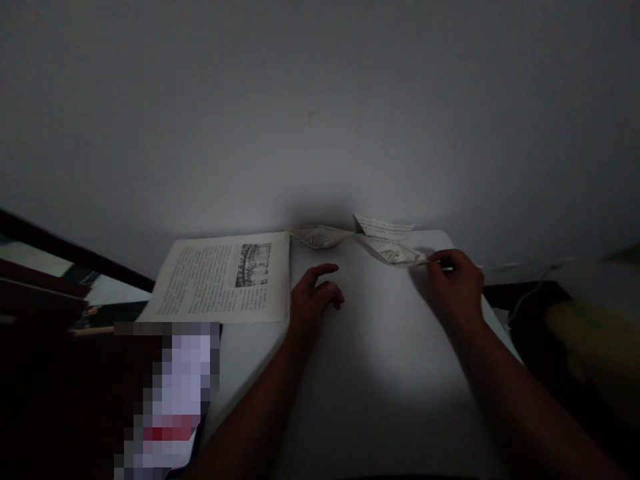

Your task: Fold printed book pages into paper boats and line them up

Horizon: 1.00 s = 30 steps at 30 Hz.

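Between thumb and forefinger, my right hand (455, 280) pinches the right tip of a folded paper boat (393, 252) made from a printed page. My left hand (316, 297) hovers at or just over the white table (360, 333), fingers apart and curled a little, with nothing in it. Beyond that hand a second paper boat (319, 236) rests close to the wall. Its right tip meets or overlaps the left end of the held boat. Behind the held boat stands another folded printed paper (385, 227), its lower part hidden.
A printed book (200, 280) with a dark picture lies at the table's left. Nearer me is a blurred-out device with a bright screen (180, 387). The grey wall (320, 133) borders the table's far edge. Past the right edge are a cable and a dim yellowish thing (595, 333).
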Each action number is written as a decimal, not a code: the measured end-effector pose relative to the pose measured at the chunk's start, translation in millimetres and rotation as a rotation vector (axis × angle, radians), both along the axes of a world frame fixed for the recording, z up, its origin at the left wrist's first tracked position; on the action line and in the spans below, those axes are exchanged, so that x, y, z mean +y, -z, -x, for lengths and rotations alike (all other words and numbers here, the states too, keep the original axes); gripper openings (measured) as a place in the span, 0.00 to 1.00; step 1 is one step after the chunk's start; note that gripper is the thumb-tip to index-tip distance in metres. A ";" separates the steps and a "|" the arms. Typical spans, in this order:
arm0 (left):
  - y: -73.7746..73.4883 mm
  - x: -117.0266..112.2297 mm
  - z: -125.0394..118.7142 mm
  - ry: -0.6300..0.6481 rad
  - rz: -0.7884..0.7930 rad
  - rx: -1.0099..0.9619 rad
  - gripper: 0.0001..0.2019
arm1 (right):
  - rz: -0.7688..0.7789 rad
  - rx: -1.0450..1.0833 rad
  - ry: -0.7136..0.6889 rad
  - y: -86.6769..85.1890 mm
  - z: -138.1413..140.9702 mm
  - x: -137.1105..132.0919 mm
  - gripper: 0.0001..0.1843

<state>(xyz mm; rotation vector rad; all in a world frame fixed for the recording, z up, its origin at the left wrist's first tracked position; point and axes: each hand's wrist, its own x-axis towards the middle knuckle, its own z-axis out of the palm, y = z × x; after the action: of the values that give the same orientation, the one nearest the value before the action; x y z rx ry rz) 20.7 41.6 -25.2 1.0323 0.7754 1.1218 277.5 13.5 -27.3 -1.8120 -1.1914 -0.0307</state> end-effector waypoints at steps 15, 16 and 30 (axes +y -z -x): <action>1.7 -0.7 0.1 -0.003 -0.032 0.014 0.13 | -0.088 0.012 -0.201 -3.2 21.0 -0.1 0.04; 1.5 -0.9 -0.4 -0.007 -0.040 0.019 0.12 | -0.089 -0.003 -0.257 -3.5 24.6 1.4 0.05; -2.0 -9.9 -4.1 0.127 -0.178 0.211 0.15 | -0.020 0.176 -0.329 5.9 30.9 3.3 0.15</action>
<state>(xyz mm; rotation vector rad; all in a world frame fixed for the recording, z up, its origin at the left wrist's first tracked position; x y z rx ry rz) 24.8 31.7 -23.2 1.3472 0.7741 0.9955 246.6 16.7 -33.2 -1.5470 -1.3404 0.2984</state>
